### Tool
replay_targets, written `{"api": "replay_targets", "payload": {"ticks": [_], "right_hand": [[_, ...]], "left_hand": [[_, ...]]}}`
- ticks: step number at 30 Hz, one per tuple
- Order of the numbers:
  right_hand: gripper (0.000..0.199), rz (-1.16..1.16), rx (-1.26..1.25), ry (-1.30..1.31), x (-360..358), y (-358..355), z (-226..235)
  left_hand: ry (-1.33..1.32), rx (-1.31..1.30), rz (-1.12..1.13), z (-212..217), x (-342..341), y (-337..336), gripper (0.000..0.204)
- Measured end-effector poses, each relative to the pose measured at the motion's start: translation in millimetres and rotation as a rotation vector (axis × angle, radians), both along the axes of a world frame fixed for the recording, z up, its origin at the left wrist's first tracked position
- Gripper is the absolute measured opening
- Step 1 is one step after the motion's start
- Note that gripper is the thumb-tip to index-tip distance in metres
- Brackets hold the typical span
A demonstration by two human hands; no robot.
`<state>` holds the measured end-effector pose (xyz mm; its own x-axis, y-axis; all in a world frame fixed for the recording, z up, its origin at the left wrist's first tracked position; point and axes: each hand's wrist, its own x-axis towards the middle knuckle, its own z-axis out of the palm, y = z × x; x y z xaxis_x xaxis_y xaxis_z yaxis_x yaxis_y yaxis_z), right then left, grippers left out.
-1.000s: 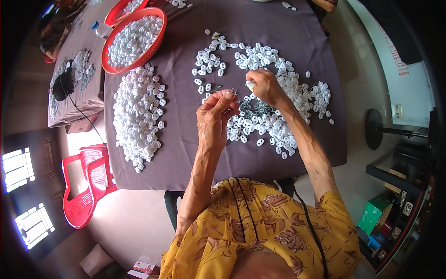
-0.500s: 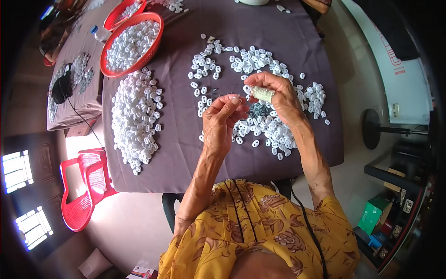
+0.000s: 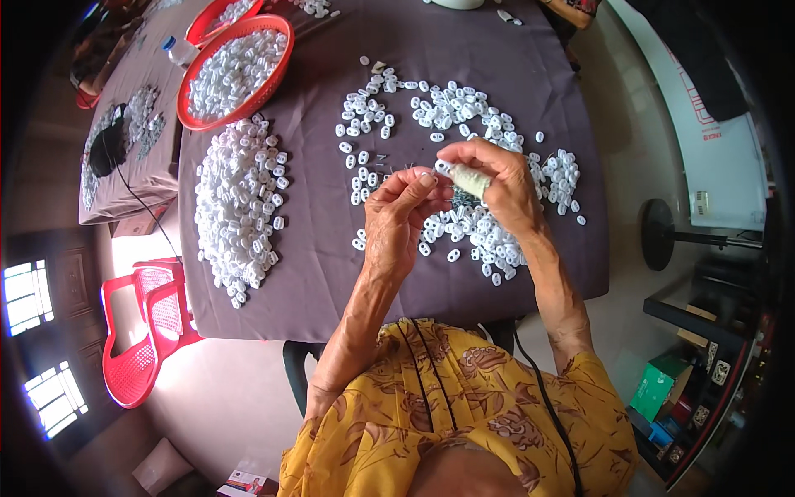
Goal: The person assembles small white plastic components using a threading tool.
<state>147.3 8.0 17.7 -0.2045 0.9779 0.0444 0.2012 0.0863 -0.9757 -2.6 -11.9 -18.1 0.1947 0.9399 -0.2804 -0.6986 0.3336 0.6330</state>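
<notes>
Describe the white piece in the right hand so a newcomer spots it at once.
Over the dark-covered table, find the right hand with the pale wrap. It pinches, close to the left hand, a small white oval piece. Unlike the loose white pieces lying below, this one is held up.

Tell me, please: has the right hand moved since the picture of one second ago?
Yes. Judged against the red basket, the right hand has shifted to the right and toward the lower edge of the picture.
</notes>
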Motion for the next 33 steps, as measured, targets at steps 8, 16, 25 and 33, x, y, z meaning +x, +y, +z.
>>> {"api": "replay_targets", "payload": {"ticks": [8,16,25,33], "right_hand": [[0.028,-0.105,-0.106,0.305,-2.3,0.6,-1.6],[0.025,-0.169,0.030,0.095,-12.0,-3.5,6.8],[0.027,-0.136,0.175,0.024,-15.5,-4.0,4.5],[0.023,-0.137,0.159,0.014,-15.5,-3.3,3.4]], "left_hand": [[0.070,0.037,0.020,10.2,5.9,-2.3,0.013],[0.116,0.057,0.045,12.3,5.9,-0.8,0.015],[0.139,0.053,0.085,12.2,6.3,-0.8,0.016],[0.159,0.065,0.093,12.3,7.9,-1.9,0.014]]}}
